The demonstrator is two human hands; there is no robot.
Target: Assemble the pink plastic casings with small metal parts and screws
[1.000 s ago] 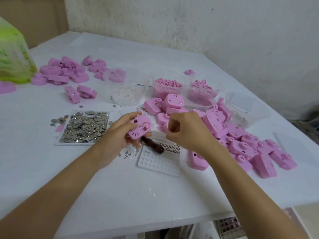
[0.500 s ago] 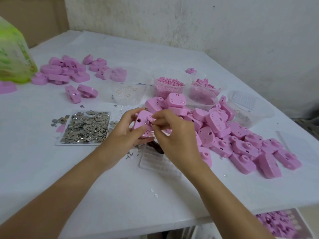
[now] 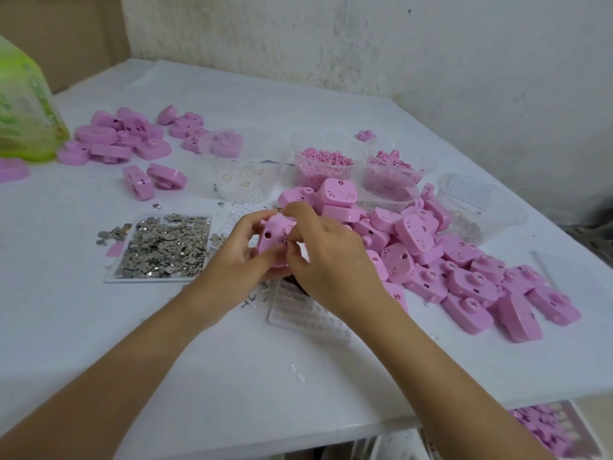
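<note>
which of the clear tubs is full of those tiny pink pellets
The clear round plastic tub second from the left, behind the pile of pink plastic casings: fine pink pellets fill it to the rim, while its left neighbour holds clear rings.

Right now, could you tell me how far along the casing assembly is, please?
Likely done: the small casing group far left. In hand: the left hand holds one casing, the right hand pinches at it. Left: the big pile on the right.

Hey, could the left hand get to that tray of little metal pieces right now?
Probably yes: the tray of metal pieces lies uncovered just beside the left hand, with nothing blocking the way. That hand grips a pink casing, though, so its fingers aren't free.
</note>
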